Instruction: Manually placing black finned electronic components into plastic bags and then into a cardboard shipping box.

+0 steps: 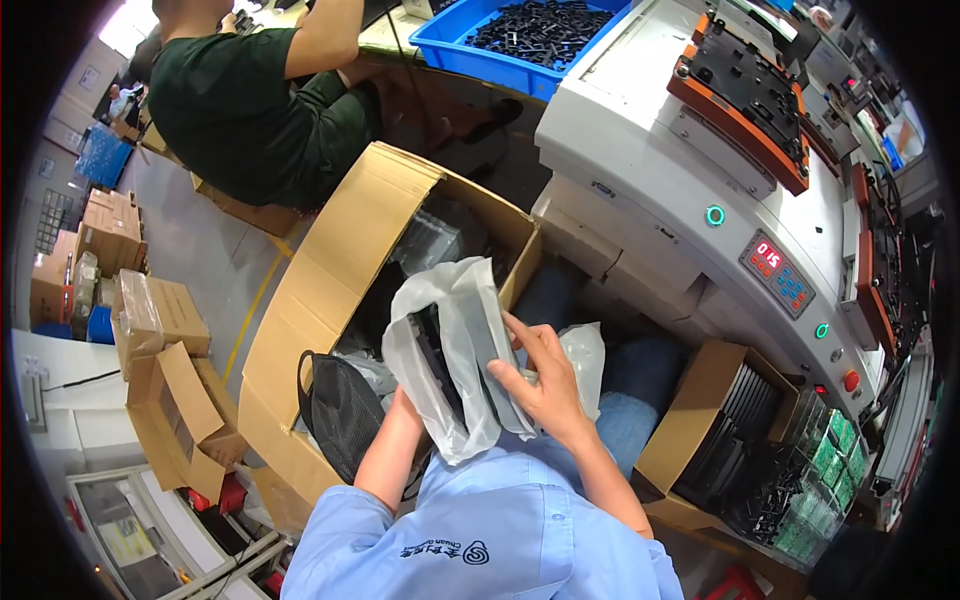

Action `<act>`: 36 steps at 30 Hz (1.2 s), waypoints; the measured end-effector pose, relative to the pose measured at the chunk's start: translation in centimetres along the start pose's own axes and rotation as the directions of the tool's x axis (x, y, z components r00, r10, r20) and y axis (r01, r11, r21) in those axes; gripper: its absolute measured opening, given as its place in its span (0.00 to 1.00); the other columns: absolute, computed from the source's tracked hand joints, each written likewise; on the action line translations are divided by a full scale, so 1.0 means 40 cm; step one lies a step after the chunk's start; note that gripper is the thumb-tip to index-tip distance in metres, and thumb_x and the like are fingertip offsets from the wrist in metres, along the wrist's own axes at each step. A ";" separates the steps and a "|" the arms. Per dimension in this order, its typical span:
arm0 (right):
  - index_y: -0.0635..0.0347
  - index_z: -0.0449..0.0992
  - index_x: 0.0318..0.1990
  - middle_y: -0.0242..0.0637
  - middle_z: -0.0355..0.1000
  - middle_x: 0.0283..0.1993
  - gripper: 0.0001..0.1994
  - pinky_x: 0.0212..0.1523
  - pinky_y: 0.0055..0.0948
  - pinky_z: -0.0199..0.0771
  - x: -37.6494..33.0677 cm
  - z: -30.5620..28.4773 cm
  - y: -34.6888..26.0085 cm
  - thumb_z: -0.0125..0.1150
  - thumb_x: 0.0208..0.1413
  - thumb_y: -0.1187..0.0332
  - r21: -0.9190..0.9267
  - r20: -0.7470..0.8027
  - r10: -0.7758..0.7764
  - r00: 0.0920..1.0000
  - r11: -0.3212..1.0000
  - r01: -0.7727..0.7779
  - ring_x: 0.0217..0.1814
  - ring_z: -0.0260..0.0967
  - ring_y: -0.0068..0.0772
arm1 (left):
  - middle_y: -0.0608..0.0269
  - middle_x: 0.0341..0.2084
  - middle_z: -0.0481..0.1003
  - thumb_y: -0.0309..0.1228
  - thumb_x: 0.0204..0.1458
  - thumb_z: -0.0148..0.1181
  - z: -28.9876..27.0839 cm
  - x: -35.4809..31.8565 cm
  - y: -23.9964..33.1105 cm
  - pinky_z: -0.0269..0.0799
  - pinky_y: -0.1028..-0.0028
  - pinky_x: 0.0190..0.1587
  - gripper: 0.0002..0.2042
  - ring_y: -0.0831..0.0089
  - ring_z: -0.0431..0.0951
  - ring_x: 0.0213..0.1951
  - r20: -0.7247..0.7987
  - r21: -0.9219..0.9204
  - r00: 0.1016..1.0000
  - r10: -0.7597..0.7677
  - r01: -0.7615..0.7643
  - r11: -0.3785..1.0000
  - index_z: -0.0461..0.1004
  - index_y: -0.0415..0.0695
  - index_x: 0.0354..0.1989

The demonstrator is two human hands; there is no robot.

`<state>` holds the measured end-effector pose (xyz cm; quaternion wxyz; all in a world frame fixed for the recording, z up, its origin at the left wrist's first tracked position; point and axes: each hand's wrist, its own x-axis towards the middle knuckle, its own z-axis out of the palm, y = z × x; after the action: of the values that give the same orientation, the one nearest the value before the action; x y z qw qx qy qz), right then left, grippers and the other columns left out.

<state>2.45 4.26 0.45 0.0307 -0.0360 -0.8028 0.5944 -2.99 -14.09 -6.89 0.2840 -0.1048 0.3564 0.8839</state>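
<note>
A translucent plastic bag [452, 340] with dark flat parts inside is held over my lap. My right hand [540, 380] grips its right side, fingers curled on the plastic. My left hand [405, 408] is under the bag's lower left, mostly hidden by it, and appears to hold it. Just beyond stands a large open cardboard box [330, 270] with more bagged parts and a black mesh item [340, 410] at its near side.
A white machine [640, 150] with a red digit display and green buttons stands at the right, orange-framed fixtures on top. A small cardboard box [700, 400] of dark parts sits lower right. Another person in dark green [250, 100] sits upper left by a blue bin [500, 40]. Cardboard boxes [160, 330] lie left.
</note>
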 end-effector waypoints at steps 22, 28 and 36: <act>0.67 0.71 0.46 0.30 0.71 0.39 0.15 0.42 0.18 0.63 -0.022 -0.115 0.081 0.56 0.56 0.65 0.367 -0.085 0.332 0.939 0.887 -0.281 0.38 0.64 0.16 | 0.57 0.59 0.61 0.47 0.62 0.38 -0.257 -0.021 0.137 0.62 0.67 0.59 0.27 0.66 0.64 0.57 0.114 -0.269 0.959 0.261 -0.223 0.937 0.54 0.40 0.63; 0.68 0.71 0.47 0.31 0.72 0.41 0.17 0.45 0.20 0.63 -0.078 -0.185 0.094 0.57 0.54 0.65 0.441 -0.077 0.334 0.939 0.856 -0.268 0.41 0.65 0.18 | 0.58 0.58 0.62 0.48 0.54 0.55 -0.214 -0.004 0.144 0.60 0.68 0.59 0.35 0.69 0.63 0.58 0.060 0.437 0.997 -0.041 0.011 0.899 0.52 0.39 0.64; 0.72 0.67 0.53 0.41 0.71 0.48 0.31 0.51 0.26 0.63 -0.091 -0.141 0.016 0.58 0.47 0.54 0.547 -0.173 0.323 0.931 0.817 -0.182 0.48 0.68 0.30 | 0.61 0.54 0.67 0.43 0.54 0.57 -0.255 0.094 0.047 0.64 0.70 0.57 0.29 0.73 0.68 0.54 0.126 0.090 0.939 -0.319 0.310 0.947 0.59 0.41 0.60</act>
<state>6.62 9.48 1.44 0.0635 -0.2102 -0.5879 0.7786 -7.31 -20.59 -14.65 0.4491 -0.0889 0.3448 0.8195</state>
